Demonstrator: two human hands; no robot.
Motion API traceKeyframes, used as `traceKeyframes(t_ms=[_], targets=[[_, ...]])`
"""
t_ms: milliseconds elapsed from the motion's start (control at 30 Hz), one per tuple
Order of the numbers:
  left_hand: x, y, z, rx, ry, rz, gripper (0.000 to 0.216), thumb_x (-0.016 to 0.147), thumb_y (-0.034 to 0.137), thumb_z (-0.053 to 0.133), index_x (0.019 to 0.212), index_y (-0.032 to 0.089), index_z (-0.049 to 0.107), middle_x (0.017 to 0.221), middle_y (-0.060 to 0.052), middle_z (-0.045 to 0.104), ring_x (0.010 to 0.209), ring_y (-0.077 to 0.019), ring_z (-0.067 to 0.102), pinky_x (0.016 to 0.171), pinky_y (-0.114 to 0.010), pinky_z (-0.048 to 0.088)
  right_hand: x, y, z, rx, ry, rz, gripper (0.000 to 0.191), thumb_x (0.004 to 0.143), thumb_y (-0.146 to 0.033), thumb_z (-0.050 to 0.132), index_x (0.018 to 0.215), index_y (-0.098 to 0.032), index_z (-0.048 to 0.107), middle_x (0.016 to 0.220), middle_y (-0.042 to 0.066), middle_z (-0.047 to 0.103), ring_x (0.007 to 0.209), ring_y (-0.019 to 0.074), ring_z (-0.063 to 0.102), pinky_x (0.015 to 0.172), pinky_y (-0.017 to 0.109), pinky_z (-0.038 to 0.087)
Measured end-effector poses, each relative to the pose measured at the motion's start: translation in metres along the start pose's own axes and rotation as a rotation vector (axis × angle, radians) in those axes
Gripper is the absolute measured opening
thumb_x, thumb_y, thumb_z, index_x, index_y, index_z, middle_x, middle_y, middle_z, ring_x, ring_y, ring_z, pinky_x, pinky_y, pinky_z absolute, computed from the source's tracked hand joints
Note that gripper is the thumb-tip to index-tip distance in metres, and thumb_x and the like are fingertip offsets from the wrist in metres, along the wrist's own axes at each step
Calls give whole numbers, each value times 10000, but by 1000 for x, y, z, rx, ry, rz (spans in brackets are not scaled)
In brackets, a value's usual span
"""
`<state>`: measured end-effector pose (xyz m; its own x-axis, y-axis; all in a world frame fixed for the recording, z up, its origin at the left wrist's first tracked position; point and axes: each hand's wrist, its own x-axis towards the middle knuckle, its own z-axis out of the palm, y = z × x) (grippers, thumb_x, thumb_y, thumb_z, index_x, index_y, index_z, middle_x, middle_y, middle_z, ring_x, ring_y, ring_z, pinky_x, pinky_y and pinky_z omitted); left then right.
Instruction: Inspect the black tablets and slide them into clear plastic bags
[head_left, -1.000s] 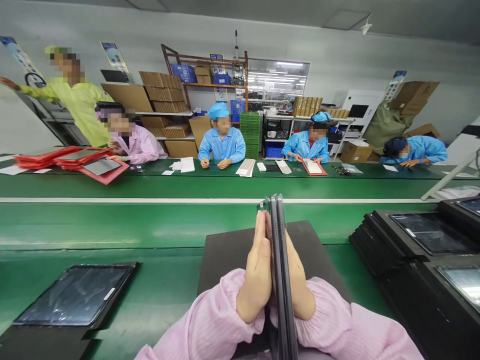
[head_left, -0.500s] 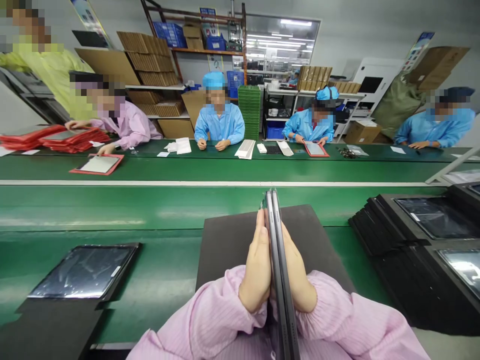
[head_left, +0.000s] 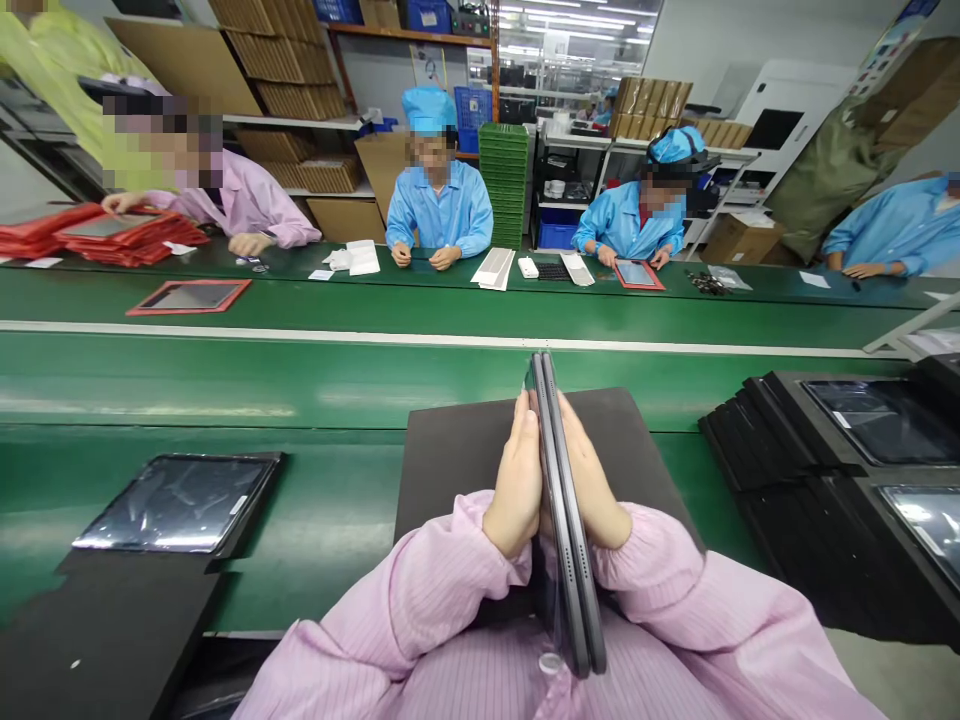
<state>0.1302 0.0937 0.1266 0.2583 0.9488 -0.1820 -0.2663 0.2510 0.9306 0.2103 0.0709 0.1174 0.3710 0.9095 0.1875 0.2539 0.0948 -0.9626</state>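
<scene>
Two slim dark tablets [head_left: 564, 510] stand upright on edge, face to face, pressed together between my palms. My left hand [head_left: 516, 485] lies flat along the outer face of the left tablet, fingers stretched forward. Against the right tablet's outer side rests my right hand [head_left: 589, 475], its fingertips partly hidden. A row of small holes shows along the tablets' narrow edges. Beneath them is a dark grey mat [head_left: 450, 450] on the green bench.
To the left, a film-covered tablet [head_left: 176, 500] lies on black sheets [head_left: 112, 630]. Stacked black sheets [head_left: 817, 540] with tablets on top [head_left: 892, 420] stand at right. Beyond a white rail [head_left: 375, 338], co-workers sit at a green counter with red-edged panels [head_left: 187, 296].
My view has tipped downward, so more of the tablets' lower ends shows. Both hands keep the tablets pressed together. The pink-sleeved co-worker's hand has left the red-edged panel.
</scene>
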Motion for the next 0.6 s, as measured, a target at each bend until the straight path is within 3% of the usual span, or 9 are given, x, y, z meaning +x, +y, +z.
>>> traceKeyframes(t_ms=[133,200,267,333,400,467,533,600], targets=[[3,-11,-4,-35,-106,28,456,882,415,458,1303,240,476,1446,-31,408,1344,-215,337,1125,-380,244,21,-27,-37,-608,-349,-652,443,833,-93,414,1225,-248,549,1413,67,436,1344,265,316,1066,532,320],[7,-15,-8,-52,-154,17,466,839,408,533,1269,231,511,1411,-54,458,1321,-243,374,1101,-394,281,29,-45,-52,-917,-536,-962,335,833,-51,430,1068,-189,626,1339,114,517,1299,280,391,1041,549,341],[14,-17,-16,-67,-163,-20,474,759,359,637,1200,200,569,1360,-85,516,1298,-265,406,1086,-391,293,33,-58,-64,-1118,-618,-1203,249,865,-51,414,903,-144,642,1141,128,650,1161,253,537,1014,512,391],[25,-16,-28,-72,-134,-101,427,680,308,703,1079,171,637,1293,-118,574,1272,-284,437,1080,-409,288,34,-65,-74,-1193,-597,-1353,277,892,-60,378,793,-148,621,927,90,709,978,214,633,979,474,435],[37,-12,-42,-94,-111,-192,357,644,309,724,966,164,674,1202,-133,635,1237,-303,474,1068,-451,287,32,-67,-83,-1161,-502,-1371,288,911,-90,356,784,-165,604,807,52,708,824,181,658,933,433,472],[45,-7,-52,-184,-151,-261,349,629,383,730,889,154,689,1069,-143,693,1202,-333,501,1048,-501,297,28,-67,-92,-1031,-378,-1296,246,929,-188,383,792,-174,587,714,31,688,685,150,646,811,337,527],[45,-3,-57,-306,-220,-272,417,597,488,725,846,155,692,964,-131,719,1191,-351,504,1031,-514,320,24,-66,-96,-870,-236,-1094,225,907,-333,464,779,-181,570,644,21,661,581,137,615,624,255,529],[36,1,-56,-402,-252,-219,509,541,588,714,839,177,685,953,-101,721,1206,-348,487,1013,-483,359,20,-63,-94,-683,-86,-769,272,842,-444,542,742,-192,557,618,15,649,525,139,590,500,234,485]])
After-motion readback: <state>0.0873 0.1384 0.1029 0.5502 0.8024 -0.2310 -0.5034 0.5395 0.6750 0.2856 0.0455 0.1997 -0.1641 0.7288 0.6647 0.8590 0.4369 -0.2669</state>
